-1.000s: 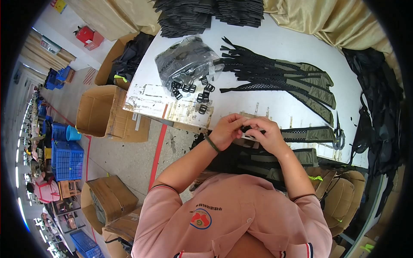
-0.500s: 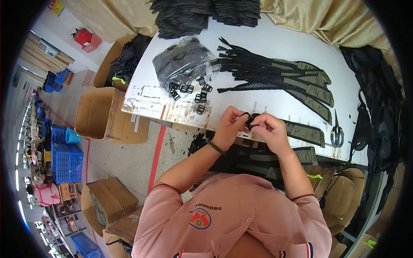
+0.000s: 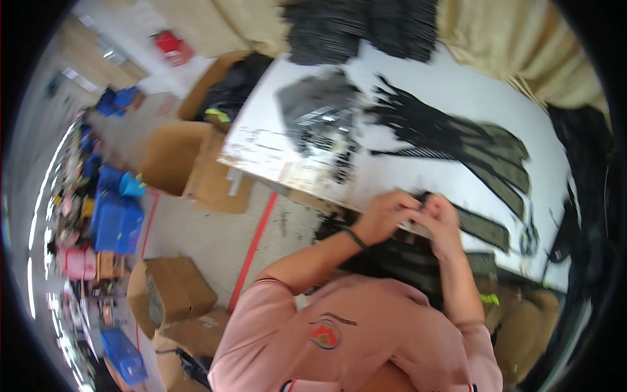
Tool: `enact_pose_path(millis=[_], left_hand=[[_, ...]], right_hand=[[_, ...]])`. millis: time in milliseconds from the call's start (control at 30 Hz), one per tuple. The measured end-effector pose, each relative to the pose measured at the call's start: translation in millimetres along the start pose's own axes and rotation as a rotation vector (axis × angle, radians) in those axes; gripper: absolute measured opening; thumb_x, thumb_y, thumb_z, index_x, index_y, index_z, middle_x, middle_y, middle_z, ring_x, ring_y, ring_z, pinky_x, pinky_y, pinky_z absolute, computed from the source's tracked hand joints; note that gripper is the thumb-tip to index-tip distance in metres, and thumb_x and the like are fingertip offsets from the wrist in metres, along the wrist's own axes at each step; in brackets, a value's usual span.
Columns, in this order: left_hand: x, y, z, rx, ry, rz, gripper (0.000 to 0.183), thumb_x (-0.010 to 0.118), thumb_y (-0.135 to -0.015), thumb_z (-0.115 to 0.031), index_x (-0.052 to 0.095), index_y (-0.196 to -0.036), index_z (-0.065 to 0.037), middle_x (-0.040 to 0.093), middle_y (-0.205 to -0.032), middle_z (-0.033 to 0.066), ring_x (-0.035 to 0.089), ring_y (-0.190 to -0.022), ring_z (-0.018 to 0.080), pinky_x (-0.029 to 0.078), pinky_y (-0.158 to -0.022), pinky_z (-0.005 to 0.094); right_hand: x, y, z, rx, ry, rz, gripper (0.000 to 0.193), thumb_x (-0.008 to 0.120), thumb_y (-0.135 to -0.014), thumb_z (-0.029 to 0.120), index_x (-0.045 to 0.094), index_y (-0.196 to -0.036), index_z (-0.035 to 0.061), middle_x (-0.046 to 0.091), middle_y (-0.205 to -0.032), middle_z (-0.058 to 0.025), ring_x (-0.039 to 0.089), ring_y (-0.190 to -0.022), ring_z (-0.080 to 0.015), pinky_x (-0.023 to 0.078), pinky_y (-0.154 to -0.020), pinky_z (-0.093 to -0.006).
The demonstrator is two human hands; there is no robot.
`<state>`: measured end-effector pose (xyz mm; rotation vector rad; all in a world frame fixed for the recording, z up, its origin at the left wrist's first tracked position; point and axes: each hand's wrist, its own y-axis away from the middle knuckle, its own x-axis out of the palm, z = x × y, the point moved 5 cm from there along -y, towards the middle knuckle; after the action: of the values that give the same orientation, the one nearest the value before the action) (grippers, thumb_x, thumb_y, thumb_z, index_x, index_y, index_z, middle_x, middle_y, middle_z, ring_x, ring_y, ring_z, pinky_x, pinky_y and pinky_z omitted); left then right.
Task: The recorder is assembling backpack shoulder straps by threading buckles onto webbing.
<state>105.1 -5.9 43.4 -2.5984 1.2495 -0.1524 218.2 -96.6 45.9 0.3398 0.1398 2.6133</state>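
At the table's near edge my left hand (image 3: 384, 219) and my right hand (image 3: 443, 225) meet, fingers pinched together. Between them is the black end of a strap (image 3: 427, 196); whether a small buckle is in the fingers too cannot be made out through the blur. The strap's wide olive-and-black part (image 3: 486, 230) stretches away to the right of my right hand. Beyond my hands lies a fanned pile of similar olive and black mesh straps (image 3: 450, 134). Loose black buckles (image 3: 343, 163) are scattered on the table farther left, beside a clear plastic bag (image 3: 317, 104) of dark pieces.
Black stacks (image 3: 326, 29) stand along the far side of the white table (image 3: 261, 147). Scissors (image 3: 529, 236) lie at the right. Cardboard boxes (image 3: 219, 170) are on the floor to the left, and dark straps hang past the table's right end. More dark straps lie below the near edge.
The whole view has swung, so the scene sits farther right and lower, and it is blurred. My hands stay together at the strap end, the fingers drawn closer.
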Motion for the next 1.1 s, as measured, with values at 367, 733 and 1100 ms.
enact_pose_path(millis=[367, 733, 1100], left_hand=[[12.7, 5.3, -16.2, 0.152, -0.043, 0.174, 0.018, 0.066, -0.077, -0.001, 0.056, -0.091, -0.005, 0.047, -0.098, 0.0049, 0.049, -0.080, 0.0137, 0.043, -0.072, 0.0259], [26.6, 8.1, -27.4, -0.073, 0.270, 0.321, 0.013, 0.062, -0.081, -0.002, 0.053, -0.091, -0.005, 0.049, -0.088, 0.0042, 0.053, -0.070, 0.0116, 0.044, -0.061, 0.0256], [-96.2, 111.9, 31.6, -0.912, 0.406, -0.218, 0.022, 0.070, -0.080, -0.010, 0.052, -0.092, -0.010, 0.054, -0.071, 0.0039, 0.060, -0.054, 0.0164, 0.045, -0.045, 0.0262]], right_hand=[[-1.6, 12.2, 25.2, 0.130, -0.138, 0.027, 0.005, 0.052, -0.089, 0.003, 0.056, -0.093, 0.0030, 0.053, -0.072, 0.0005, 0.049, -0.059, -0.0060, 0.042, -0.054, -0.0194], [-28.8, 8.9, 52.1, -0.027, 0.265, 0.069, 0.009, 0.054, -0.090, 0.009, 0.053, -0.083, 0.0041, 0.049, -0.068, 0.0043, 0.044, -0.058, -0.0039, 0.035, -0.052, -0.0187], [-64.2, 53.8, -23.6, 0.693, 0.805, 0.917, 0.025, 0.064, -0.087, 0.027, 0.061, -0.093, 0.0027, 0.064, -0.079, -0.0064, 0.061, -0.068, -0.0132, 0.049, -0.057, -0.0280]])
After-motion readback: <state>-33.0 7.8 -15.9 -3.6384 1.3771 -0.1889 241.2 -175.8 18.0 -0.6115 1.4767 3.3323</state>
